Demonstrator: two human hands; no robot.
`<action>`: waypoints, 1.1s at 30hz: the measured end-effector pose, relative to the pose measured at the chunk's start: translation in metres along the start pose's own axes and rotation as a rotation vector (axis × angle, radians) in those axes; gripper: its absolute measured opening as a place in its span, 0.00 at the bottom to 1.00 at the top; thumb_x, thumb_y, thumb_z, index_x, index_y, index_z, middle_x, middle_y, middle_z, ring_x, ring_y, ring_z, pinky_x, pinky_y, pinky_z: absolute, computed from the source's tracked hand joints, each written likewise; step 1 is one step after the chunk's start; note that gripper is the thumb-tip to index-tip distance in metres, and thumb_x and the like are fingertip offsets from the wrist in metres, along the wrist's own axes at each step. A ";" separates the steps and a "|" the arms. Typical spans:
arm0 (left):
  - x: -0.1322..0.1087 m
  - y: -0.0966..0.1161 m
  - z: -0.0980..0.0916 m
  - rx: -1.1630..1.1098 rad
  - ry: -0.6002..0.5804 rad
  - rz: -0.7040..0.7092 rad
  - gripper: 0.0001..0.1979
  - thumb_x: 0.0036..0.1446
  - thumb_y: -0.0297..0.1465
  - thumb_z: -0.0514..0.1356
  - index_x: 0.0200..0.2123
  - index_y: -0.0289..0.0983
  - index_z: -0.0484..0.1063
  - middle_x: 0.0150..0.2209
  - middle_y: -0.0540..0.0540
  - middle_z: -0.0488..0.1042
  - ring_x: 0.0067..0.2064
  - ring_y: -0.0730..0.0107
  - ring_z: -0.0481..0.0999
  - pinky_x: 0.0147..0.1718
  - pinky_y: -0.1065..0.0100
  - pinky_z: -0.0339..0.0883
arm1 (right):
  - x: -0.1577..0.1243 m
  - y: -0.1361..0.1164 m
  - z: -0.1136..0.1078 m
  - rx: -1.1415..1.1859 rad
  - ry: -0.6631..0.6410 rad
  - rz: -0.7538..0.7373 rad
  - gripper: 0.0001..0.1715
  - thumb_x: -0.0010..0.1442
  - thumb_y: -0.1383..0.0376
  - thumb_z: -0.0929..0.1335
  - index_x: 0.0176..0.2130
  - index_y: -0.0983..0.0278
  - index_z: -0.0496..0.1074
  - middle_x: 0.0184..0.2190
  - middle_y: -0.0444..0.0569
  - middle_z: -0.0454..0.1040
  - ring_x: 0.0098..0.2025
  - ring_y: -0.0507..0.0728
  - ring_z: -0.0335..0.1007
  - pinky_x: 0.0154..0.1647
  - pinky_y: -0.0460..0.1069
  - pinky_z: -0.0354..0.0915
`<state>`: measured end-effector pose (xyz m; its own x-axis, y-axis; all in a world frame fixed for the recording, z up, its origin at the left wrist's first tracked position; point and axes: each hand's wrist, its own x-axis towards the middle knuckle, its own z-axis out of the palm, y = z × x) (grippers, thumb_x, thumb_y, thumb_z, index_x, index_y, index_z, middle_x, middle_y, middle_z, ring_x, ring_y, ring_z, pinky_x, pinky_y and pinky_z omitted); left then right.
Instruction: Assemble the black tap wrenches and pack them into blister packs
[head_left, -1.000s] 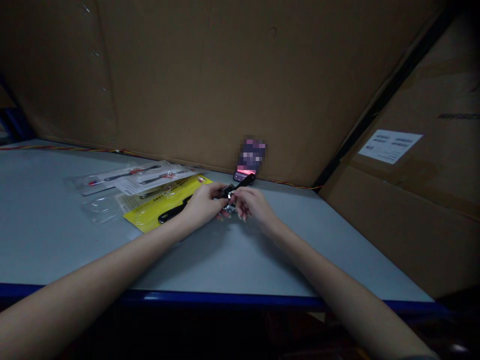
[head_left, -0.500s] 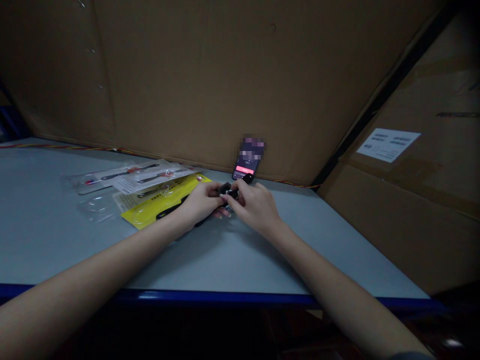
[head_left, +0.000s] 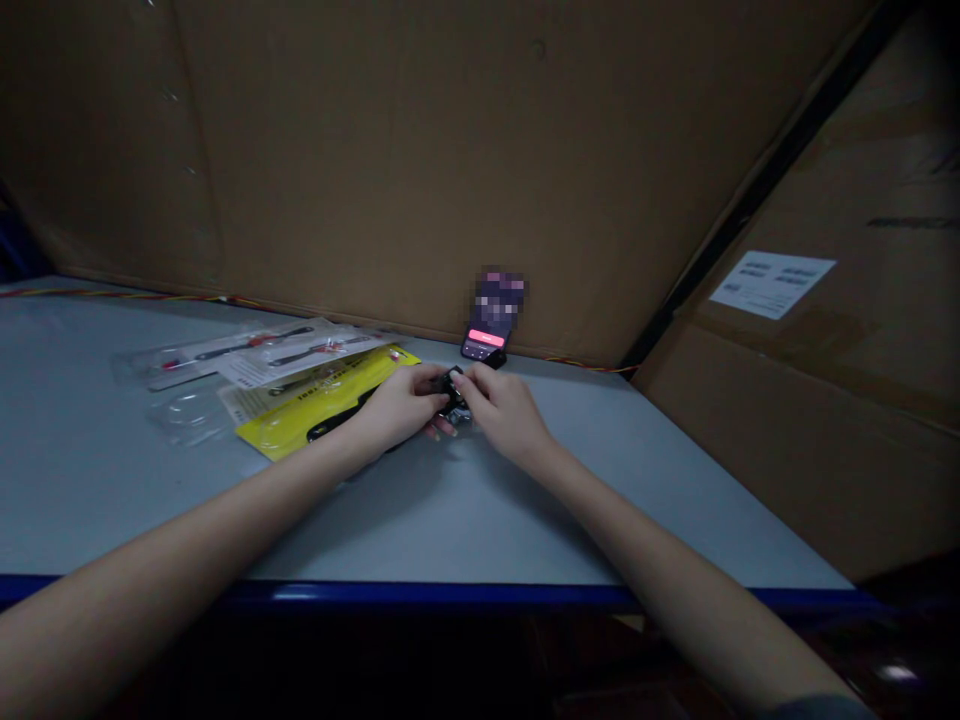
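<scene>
The left hand (head_left: 397, 405) and the right hand (head_left: 502, 410) are meeting at the centre of the work area, both curled and closed around a small black tool (head_left: 454, 390). The left hand is gripping it from the left, with fingertips showing beneath it. The right hand is pinching it from the right between thumb and fingers. The hands hide most of the tool, so its exact type cannot be confirmed.

The tool's long axis is lying nearly level, angled up and to the right, with its dark far end pointing toward the phone (head_left: 480, 347). A metal part is showing below the grip. The phone is standing tilted against the cardboard wall (head_left: 337, 150), with its lower screen lit and its upper part blurred.

To the left, just beside the left hand, a yellow card (head_left: 300, 420) is lying on the table (head_left: 525, 520), overlapping packaged tools (head_left: 255, 350) and a clear bag (head_left: 187, 415). A red-and-yellow wire (head_left: 150, 295) is running along the wall's base. The table has a blue edge (head_left: 375, 595). On the right, a white label (head_left: 772, 285) is stuck to a carton (head_left: 787, 430).
</scene>
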<state>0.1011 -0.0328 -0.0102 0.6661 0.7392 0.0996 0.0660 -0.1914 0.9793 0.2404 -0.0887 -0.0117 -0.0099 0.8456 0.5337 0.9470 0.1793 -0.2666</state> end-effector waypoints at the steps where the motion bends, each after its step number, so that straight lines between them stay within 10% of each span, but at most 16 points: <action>1: 0.000 -0.001 0.000 0.024 -0.004 0.015 0.14 0.53 0.21 0.54 0.45 0.32 0.67 0.33 0.45 0.74 0.22 0.76 0.75 0.16 0.77 0.64 | 0.000 -0.001 0.002 0.003 0.003 0.014 0.18 0.64 0.58 0.56 0.28 0.62 0.65 0.23 0.47 0.72 0.26 0.53 0.67 0.26 0.46 0.50; 14: -0.001 0.003 -0.006 0.019 -0.059 0.057 0.13 0.54 0.27 0.56 0.44 0.33 0.67 0.36 0.44 0.75 0.21 0.75 0.74 0.14 0.78 0.59 | 0.005 0.010 -0.008 0.397 0.068 0.080 0.22 0.63 0.53 0.54 0.29 0.63 0.65 0.16 0.41 0.64 0.21 0.50 0.61 0.25 0.45 0.55; 18: -0.004 0.012 -0.017 0.093 -0.179 0.071 0.12 0.53 0.29 0.59 0.41 0.34 0.70 0.28 0.48 0.74 0.20 0.76 0.73 0.15 0.79 0.58 | 0.012 0.020 -0.030 0.115 0.257 -0.108 0.13 0.59 0.57 0.62 0.33 0.62 0.70 0.32 0.48 0.72 0.38 0.55 0.65 0.40 0.50 0.58; 21: -0.008 0.017 -0.021 0.139 -0.276 0.054 0.12 0.53 0.28 0.58 0.43 0.34 0.70 0.22 0.52 0.72 0.19 0.76 0.72 0.15 0.79 0.58 | 0.013 0.025 -0.036 0.046 0.059 -0.218 0.12 0.58 0.57 0.64 0.33 0.61 0.72 0.36 0.48 0.73 0.43 0.57 0.65 0.43 0.52 0.57; 27: -0.015 0.027 -0.024 0.182 -0.384 0.001 0.17 0.53 0.29 0.59 0.48 0.35 0.67 0.20 0.52 0.72 0.17 0.75 0.71 0.16 0.78 0.58 | 0.009 0.029 -0.039 0.475 -0.685 -0.012 0.22 0.59 0.52 0.61 0.26 0.65 0.69 0.18 0.42 0.69 0.18 0.48 0.62 0.20 0.43 0.57; 33: -0.018 0.027 -0.027 0.227 -0.388 -0.008 0.17 0.52 0.28 0.59 0.47 0.36 0.65 0.18 0.52 0.72 0.16 0.74 0.71 0.16 0.77 0.59 | 0.010 0.024 -0.043 0.652 -0.787 0.086 0.16 0.54 0.55 0.66 0.23 0.64 0.67 0.13 0.37 0.63 0.13 0.45 0.54 0.13 0.41 0.49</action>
<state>0.0713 -0.0340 0.0193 0.8915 0.4524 -0.0236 0.2046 -0.3557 0.9119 0.2766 -0.0977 0.0215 -0.3804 0.9166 -0.1230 0.5980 0.1423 -0.7888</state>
